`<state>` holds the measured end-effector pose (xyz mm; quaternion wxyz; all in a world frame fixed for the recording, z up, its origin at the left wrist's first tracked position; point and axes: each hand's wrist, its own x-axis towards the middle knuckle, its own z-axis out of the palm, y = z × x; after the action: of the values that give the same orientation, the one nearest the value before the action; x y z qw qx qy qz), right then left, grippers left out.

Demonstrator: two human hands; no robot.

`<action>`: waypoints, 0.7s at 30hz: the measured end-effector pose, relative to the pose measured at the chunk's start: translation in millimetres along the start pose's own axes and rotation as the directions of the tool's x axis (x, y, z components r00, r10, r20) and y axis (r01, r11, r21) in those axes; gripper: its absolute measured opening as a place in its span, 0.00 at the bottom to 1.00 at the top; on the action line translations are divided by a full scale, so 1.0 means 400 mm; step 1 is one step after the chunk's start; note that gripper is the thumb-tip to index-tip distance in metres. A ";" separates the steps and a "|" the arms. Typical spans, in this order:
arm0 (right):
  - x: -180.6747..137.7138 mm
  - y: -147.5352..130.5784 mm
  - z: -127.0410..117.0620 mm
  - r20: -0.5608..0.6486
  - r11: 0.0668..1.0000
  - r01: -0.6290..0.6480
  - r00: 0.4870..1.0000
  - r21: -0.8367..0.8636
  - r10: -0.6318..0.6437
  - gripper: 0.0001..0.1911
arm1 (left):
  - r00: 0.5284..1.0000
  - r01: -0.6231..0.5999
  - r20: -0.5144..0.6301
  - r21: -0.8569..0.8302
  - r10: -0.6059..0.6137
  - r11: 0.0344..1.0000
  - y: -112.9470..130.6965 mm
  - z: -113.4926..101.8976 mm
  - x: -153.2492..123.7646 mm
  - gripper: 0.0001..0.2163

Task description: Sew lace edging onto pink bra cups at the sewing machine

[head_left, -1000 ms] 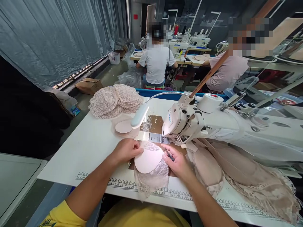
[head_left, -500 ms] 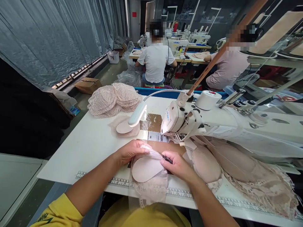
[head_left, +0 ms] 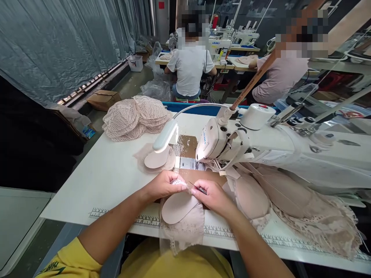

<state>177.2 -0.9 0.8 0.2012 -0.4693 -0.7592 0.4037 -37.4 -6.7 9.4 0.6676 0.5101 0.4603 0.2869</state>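
Pinched in my left hand (head_left: 166, 184) is the upper edge of a pale lace fabric piece (head_left: 187, 229), which hangs over the table's front edge. A smooth oval pad (head_left: 178, 208) lies on this piece, below my fingers. My right hand (head_left: 213, 196) is closed around a small dark pointed tool that looks like thread snips (head_left: 200, 189). Its thin tip points up and left, close to the gathered lace between my hands. My right fingertips also touch the lace edge. Just beyond my hands stands the sewing machine (head_left: 216, 139), its needle area partly hidden.
Stacked lace cups (head_left: 123, 119) sit at the back left of the white table (head_left: 116, 166). Another oval pad on mesh (head_left: 155, 159) lies under the lamp (head_left: 165, 136). Finished-looking beige cups (head_left: 252, 197) are heaped at right. Two people sit at machines beyond.
My hands have drawn closer together at the lace edge. The tool has turned, so its thin tip now shows pointing toward the left hand. The view has shifted slightly.
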 end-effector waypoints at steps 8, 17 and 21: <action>-0.018 0.026 -0.032 -0.276 0.994 -0.031 0.961 -0.107 0.000 0.17 | 0.999 -0.005 0.052 -0.096 0.010 0.995 0.000 -0.013 0.000 0.16; -0.018 -0.014 -0.008 -0.032 0.986 0.058 0.998 0.156 -0.054 0.12 | 0.998 -0.045 0.047 -0.092 0.050 0.995 -0.002 -0.002 0.006 0.15; -0.013 -0.028 0.001 -0.052 0.985 0.076 0.996 0.155 -0.069 0.11 | 0.998 -0.032 0.052 -0.050 0.035 0.998 -0.005 0.001 0.008 0.16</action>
<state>173.5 -8.2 9.9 0.2696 -0.4333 -0.7369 0.4434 -35.9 -5.0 6.4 0.6869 0.5084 0.4268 0.2957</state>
